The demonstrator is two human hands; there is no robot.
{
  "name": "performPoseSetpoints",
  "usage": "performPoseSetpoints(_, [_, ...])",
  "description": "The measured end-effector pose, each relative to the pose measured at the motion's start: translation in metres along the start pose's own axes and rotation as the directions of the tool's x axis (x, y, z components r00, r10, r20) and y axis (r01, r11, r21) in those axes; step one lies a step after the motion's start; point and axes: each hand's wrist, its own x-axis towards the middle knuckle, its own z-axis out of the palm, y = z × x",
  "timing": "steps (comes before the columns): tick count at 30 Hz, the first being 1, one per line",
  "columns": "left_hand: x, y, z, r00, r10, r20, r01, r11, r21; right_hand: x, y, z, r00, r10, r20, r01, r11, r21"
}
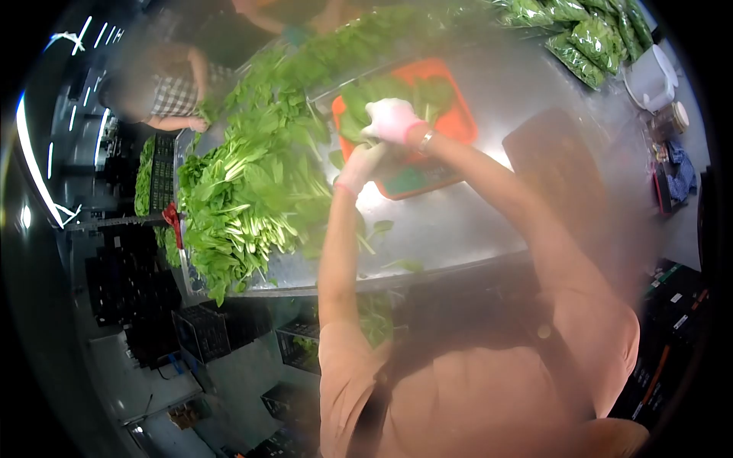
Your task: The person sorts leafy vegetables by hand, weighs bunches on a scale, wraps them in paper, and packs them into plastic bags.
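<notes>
Both my hands wear pale gloves with pink cuffs and meet over an orange tray (pixel 463 120) on the metal table. My right hand (pixel 392 120) is closed around a bunch of leafy greens (pixel 356 113), whose broad leaves spread over the tray. Just below it on the near left, my left hand (pixel 362 165) is closed at the lower end of the same bunch; its fingers are partly hidden and hazy. A darker green patch shows in the tray's near part. To the left lies a big heap of loose greens (pixel 256 172) with pale stems.
The metal table (pixel 489 195) carries a few stray leaves. Bagged greens (pixel 599 42) lie at the far right, by a white bucket (pixel 651 79). Another person (pixel 179 95) stands at the far left edge. Dark crates (pixel 202 332) stand on the floor.
</notes>
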Motion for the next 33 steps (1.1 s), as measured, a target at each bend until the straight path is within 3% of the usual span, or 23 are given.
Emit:
performPoseSetpoints(2, [-0.033,0.027,0.008,0.967,-0.022,-0.255,0.157,0.840,0.520,0.002,0.002,0.002,1.000,0.016,-0.024,-0.017,0.999,-0.031])
performPoseSetpoints(3, [-0.043,0.031,0.010,0.965,-0.025,-0.260,0.161,0.840,0.519,0.001,0.002,0.005,1.000,0.014,-0.021,-0.015,1.000,-0.027])
performPoseSetpoints(6, [-0.052,0.031,0.012,0.879,0.180,-0.441,-0.012,0.934,0.356,-0.002,-0.003,0.013,0.995,-0.001,-0.101,-0.003,0.999,-0.039])
performPoseSetpoints(7, [-0.043,0.021,0.007,0.878,0.176,-0.446,-0.008,0.935,0.354,-0.001,-0.004,0.019,0.992,-0.037,-0.117,0.029,0.997,-0.073])
performPoseSetpoints(9, [-0.034,0.015,0.007,0.782,0.394,-0.482,-0.127,0.859,0.496,-0.005,-0.007,0.010,0.997,-0.046,-0.061,0.045,0.999,-0.008])
performPoseSetpoints(10, [-0.032,0.014,0.003,0.893,0.234,-0.384,-0.093,0.932,0.351,-0.008,-0.005,0.004,0.997,-0.049,-0.059,0.049,0.999,-0.005])
performPoseSetpoints(12, [-0.031,0.007,0.000,0.884,0.265,-0.384,-0.154,0.943,0.295,-0.026,0.004,-0.021,0.998,-0.002,-0.059,0.021,0.950,0.312])
performPoseSetpoints(14, [-0.026,0.002,-0.008,0.890,0.268,-0.370,-0.187,0.953,0.240,-0.051,0.023,-0.027,0.960,0.136,-0.246,-0.061,0.955,0.291])
performPoseSetpoints(15, [-0.023,-0.001,-0.012,0.892,0.270,-0.363,-0.203,0.956,0.211,-0.063,0.032,-0.041,0.962,0.244,-0.120,-0.194,0.924,0.330])
performPoseSetpoints(19, [-0.018,-0.017,-0.029,0.864,0.313,-0.394,-0.193,0.929,0.316,-0.078,0.082,-0.028,0.918,0.389,-0.080,-0.365,0.906,0.216])
performPoseSetpoints(21, [-0.022,-0.008,-0.021,0.882,0.345,-0.322,-0.343,0.937,0.065,-0.075,0.083,-0.024,0.920,0.384,-0.077,-0.364,0.912,0.191])
performPoseSetpoints(25, [-0.036,0.023,0.030,0.880,0.328,-0.344,-0.328,0.943,0.060,-0.064,0.062,-0.019,0.916,0.387,-0.104,-0.364,0.912,0.189])
performPoseSetpoints(27, [-0.035,0.035,0.057,0.754,0.368,-0.545,-0.069,0.868,0.491,-0.052,0.063,0.004,0.931,0.347,-0.110,-0.316,0.921,0.228])
performPoseSetpoints(29, [-0.008,0.015,0.059,0.625,0.541,-0.562,-0.191,0.805,0.562,-0.043,0.062,0.023,0.941,0.307,-0.143,-0.239,0.902,0.361])
performPoseSetpoints(31, [-0.015,0.035,0.080,0.638,0.436,-0.634,-0.124,0.871,0.475,-0.037,0.061,0.026,0.948,0.300,-0.107,-0.246,0.903,0.352])
performPoseSetpoints(32, [-0.009,0.031,0.078,0.631,0.432,-0.645,-0.119,0.875,0.469,-0.036,0.063,0.025,0.948,0.304,-0.089,-0.235,0.863,0.448])
performPoseSetpoints(33, [-0.004,0.024,0.072,0.729,0.382,-0.568,-0.247,0.921,0.302,-0.037,0.061,0.026,0.952,0.301,-0.061,-0.222,0.812,0.540])
